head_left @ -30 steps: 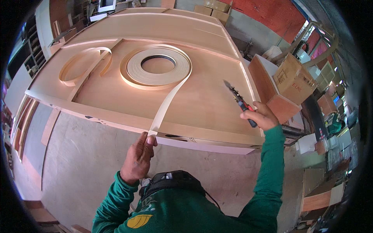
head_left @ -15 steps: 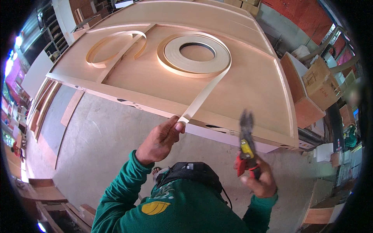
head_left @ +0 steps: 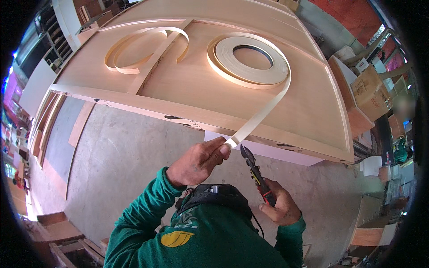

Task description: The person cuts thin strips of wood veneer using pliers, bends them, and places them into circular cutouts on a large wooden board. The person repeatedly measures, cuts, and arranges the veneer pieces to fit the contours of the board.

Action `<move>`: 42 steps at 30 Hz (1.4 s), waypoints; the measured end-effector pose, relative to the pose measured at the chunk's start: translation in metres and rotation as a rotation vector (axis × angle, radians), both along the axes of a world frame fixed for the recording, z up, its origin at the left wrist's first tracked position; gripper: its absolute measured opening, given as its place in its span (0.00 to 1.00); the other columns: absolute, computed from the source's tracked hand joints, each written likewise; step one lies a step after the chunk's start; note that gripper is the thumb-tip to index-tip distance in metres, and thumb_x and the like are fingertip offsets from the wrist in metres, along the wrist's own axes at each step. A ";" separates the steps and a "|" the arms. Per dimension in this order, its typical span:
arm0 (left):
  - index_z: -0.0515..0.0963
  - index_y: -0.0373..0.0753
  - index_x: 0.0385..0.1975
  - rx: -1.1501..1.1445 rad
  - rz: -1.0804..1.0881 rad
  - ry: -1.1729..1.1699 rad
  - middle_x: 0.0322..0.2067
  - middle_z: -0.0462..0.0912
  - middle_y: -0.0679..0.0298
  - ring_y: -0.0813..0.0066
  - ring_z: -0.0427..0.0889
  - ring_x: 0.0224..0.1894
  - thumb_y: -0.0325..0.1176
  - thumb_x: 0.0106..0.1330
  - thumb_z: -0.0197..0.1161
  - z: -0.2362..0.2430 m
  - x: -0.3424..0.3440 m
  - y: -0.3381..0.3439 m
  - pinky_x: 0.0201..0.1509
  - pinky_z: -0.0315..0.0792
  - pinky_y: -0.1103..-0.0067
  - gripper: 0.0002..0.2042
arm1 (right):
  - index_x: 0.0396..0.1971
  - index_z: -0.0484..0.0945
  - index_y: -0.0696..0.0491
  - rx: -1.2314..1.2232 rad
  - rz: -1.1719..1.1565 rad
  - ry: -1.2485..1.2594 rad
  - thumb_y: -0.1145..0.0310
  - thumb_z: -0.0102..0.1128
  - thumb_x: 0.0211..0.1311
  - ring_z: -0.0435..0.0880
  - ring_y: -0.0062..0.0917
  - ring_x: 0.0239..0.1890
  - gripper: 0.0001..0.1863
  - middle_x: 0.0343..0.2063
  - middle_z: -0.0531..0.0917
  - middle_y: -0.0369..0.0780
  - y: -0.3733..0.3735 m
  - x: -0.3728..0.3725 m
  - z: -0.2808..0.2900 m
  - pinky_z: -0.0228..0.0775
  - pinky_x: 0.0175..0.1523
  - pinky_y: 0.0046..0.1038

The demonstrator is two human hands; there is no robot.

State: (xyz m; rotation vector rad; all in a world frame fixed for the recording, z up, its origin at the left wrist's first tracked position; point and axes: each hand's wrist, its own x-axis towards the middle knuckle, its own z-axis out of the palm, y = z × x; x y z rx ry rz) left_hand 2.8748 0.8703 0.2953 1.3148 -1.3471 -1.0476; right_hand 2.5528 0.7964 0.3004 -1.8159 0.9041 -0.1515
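My left hand (head_left: 203, 161) pinches the free end of a cream edge-banding strip (head_left: 260, 117) between thumb and fingers. The strip runs up over the panel's near edge to its flat roll (head_left: 220, 58), which lies on the wooden panel. In my right hand (head_left: 280, 204) are tin snips (head_left: 253, 167) with dark jaws and red and black handles. Their jaws point up toward the strip's end, just right of my left fingertips; a small gap seems to separate them. A loose curled length of banding (head_left: 117, 67) rests on the panel to the left, across a raised rib.
The large framed wooden panel (head_left: 187, 96) fills the area ahead, with raised ribs and rim. Cardboard boxes (head_left: 372, 91) stand beyond its right side. Boards (head_left: 76, 129) lie on the floor at left. Wooden pieces (head_left: 58, 230) are at the lower left.
The tin snips have swung left and turned toward the strip's end. My left hand sits a little lower and further right in the picture, still pinching the strip; the whole view has shifted slightly.
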 end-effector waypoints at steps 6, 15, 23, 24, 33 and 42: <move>0.79 0.35 0.47 0.009 -0.074 0.072 0.27 0.72 0.66 0.76 0.69 0.30 0.41 0.91 0.48 -0.013 0.021 0.003 0.38 0.69 0.74 0.17 | 0.70 0.73 0.58 -0.043 -0.035 0.092 0.65 0.69 0.56 0.77 0.33 0.49 0.39 0.49 0.77 0.43 0.018 0.019 -0.002 0.72 0.61 0.37; 0.80 0.35 0.50 -0.042 -0.126 0.107 0.28 0.69 0.69 0.79 0.67 0.30 0.39 0.90 0.50 -0.025 0.025 -0.004 0.36 0.67 0.76 0.15 | 0.79 0.64 0.62 -0.119 0.031 0.058 0.64 0.71 0.61 0.78 0.37 0.50 0.46 0.49 0.76 0.47 0.020 0.030 -0.011 0.73 0.60 0.40; 0.79 0.33 0.51 -0.021 -0.082 0.024 0.33 0.80 0.56 0.65 0.80 0.34 0.35 0.89 0.50 -0.032 0.024 -0.005 0.43 0.76 0.66 0.13 | 0.79 0.62 0.63 -0.109 0.061 0.061 0.62 0.70 0.60 0.79 0.46 0.56 0.49 0.53 0.77 0.54 0.005 0.040 -0.005 0.70 0.67 0.44; 0.78 0.33 0.52 -0.063 -0.065 -0.002 0.34 0.81 0.55 0.64 0.81 0.35 0.35 0.89 0.51 -0.032 0.023 -0.006 0.44 0.77 0.65 0.12 | 0.79 0.62 0.63 -0.099 0.058 0.099 0.62 0.70 0.60 0.79 0.46 0.57 0.49 0.54 0.77 0.54 0.004 0.040 -0.004 0.70 0.67 0.44; 0.78 0.30 0.53 -0.062 -0.045 -0.059 0.33 0.84 0.49 0.55 0.85 0.35 0.36 0.89 0.51 -0.028 0.021 -0.006 0.44 0.79 0.62 0.14 | 0.79 0.62 0.64 -0.133 0.120 0.068 0.63 0.69 0.61 0.79 0.47 0.58 0.47 0.55 0.78 0.56 -0.011 0.044 -0.003 0.71 0.69 0.43; 0.79 0.30 0.50 -0.081 -0.065 -0.033 0.34 0.84 0.48 0.53 0.85 0.36 0.36 0.89 0.52 -0.022 0.021 -0.004 0.46 0.79 0.61 0.14 | 0.78 0.64 0.64 0.057 0.153 0.052 0.62 0.70 0.62 0.81 0.48 0.63 0.46 0.60 0.79 0.58 -0.021 0.040 -0.003 0.70 0.71 0.43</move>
